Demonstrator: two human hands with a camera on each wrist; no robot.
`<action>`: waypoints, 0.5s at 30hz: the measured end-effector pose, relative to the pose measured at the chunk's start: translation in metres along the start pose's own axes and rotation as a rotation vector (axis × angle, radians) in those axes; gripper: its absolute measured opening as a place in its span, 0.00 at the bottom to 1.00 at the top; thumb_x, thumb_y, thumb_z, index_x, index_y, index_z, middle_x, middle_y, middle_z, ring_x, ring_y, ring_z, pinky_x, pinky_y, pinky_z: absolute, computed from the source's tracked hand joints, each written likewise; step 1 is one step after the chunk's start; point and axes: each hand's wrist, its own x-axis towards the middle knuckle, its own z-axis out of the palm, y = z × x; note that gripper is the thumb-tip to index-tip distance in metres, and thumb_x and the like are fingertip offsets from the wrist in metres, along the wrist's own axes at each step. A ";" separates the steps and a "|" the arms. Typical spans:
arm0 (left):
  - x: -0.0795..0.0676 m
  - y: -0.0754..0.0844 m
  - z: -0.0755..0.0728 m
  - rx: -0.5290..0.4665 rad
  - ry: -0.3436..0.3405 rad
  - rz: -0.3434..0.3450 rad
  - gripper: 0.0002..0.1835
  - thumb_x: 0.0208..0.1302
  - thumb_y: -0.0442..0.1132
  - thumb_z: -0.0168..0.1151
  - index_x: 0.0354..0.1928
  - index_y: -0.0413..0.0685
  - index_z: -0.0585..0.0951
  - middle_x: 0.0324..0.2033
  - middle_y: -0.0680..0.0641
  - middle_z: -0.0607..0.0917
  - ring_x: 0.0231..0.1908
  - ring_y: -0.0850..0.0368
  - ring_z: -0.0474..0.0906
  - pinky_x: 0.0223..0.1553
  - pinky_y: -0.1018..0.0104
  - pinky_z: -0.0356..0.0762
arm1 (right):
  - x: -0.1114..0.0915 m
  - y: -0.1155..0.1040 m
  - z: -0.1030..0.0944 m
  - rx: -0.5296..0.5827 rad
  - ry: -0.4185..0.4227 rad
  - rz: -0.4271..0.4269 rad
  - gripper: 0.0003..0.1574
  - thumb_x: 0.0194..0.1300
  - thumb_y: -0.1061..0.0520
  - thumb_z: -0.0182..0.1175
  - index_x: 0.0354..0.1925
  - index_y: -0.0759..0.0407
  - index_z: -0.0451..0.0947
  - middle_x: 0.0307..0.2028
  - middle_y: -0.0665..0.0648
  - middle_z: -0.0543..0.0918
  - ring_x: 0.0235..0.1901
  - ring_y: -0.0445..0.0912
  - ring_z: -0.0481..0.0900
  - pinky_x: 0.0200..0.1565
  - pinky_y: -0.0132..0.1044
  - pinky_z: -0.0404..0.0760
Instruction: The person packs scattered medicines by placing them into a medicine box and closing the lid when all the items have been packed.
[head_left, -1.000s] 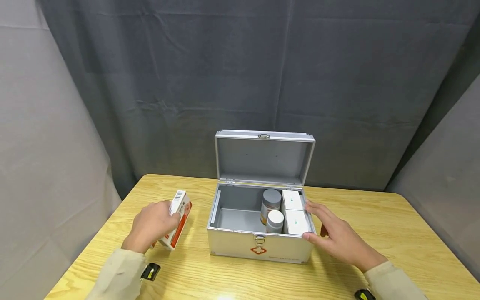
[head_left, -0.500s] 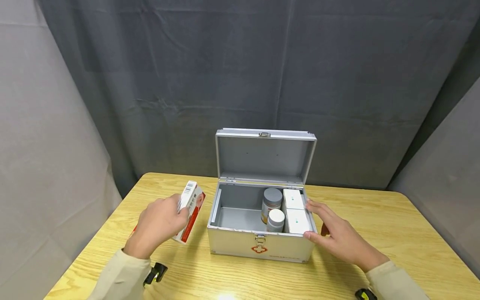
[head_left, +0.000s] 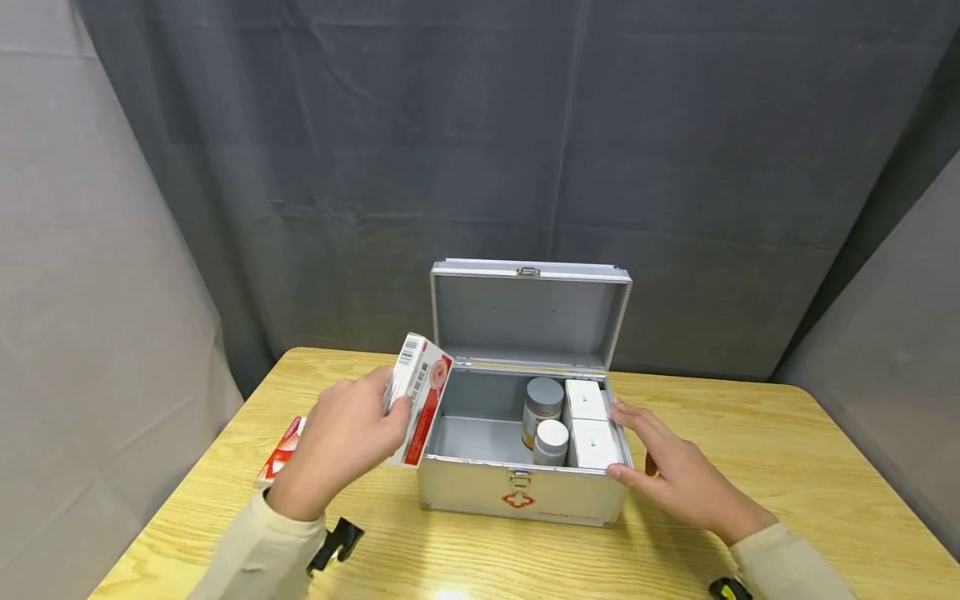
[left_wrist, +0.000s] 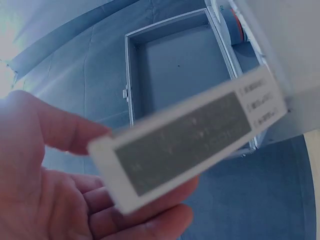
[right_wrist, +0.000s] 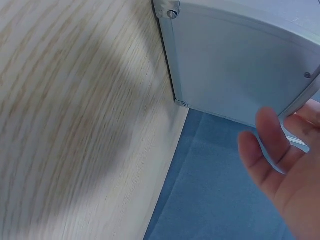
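My left hand (head_left: 345, 442) grips a white and red medicine box (head_left: 429, 406), thumb on one side and fingers on the other. It holds the box tilted, overlapping the left rim of a silver first-aid case (head_left: 480, 492) in the head view. In the left wrist view, the medicine box (left_wrist: 190, 142) shows a dark printed panel. The case's lid (head_left: 528, 321) is raised. Inside on the right are a grey-capped bottle (head_left: 543, 398), a white-capped bottle (head_left: 551, 442) and two white boxes (head_left: 592, 443). My right hand (head_left: 686, 483) rests relaxed fingertips on the case's right rim.
A second red and white box (head_left: 283, 454) lies on the wooden table (head_left: 750, 450), partly behind my left hand. Grey cloth (head_left: 495, 150) hangs behind the table, with paler cloth at both sides.
My left hand has lifted the medicine box and carried it right to the case, uncovering the second box on the table. The right hand has stayed at the rim.
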 end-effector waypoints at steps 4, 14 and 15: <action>0.009 0.011 0.006 0.007 0.035 0.031 0.11 0.63 0.40 0.55 0.42 0.46 0.83 0.26 0.48 0.87 0.19 0.56 0.73 0.18 0.65 0.65 | 0.001 0.000 0.002 0.013 0.000 0.006 0.41 0.65 0.44 0.66 0.71 0.54 0.65 0.71 0.57 0.68 0.23 0.27 0.64 0.27 0.24 0.69; 0.026 0.028 0.039 -0.007 -0.027 0.041 0.08 0.60 0.39 0.57 0.35 0.40 0.78 0.22 0.45 0.82 0.19 0.54 0.75 0.15 0.66 0.68 | -0.001 0.001 0.001 0.010 0.008 0.009 0.41 0.64 0.44 0.67 0.70 0.53 0.66 0.71 0.57 0.69 0.21 0.28 0.63 0.26 0.24 0.69; 0.027 0.028 0.042 -0.013 -0.032 0.042 0.09 0.60 0.39 0.57 0.36 0.39 0.78 0.23 0.44 0.82 0.19 0.54 0.75 0.15 0.66 0.68 | -0.001 0.000 0.001 0.008 0.010 0.003 0.41 0.64 0.44 0.67 0.70 0.54 0.66 0.71 0.58 0.69 0.21 0.28 0.63 0.26 0.24 0.69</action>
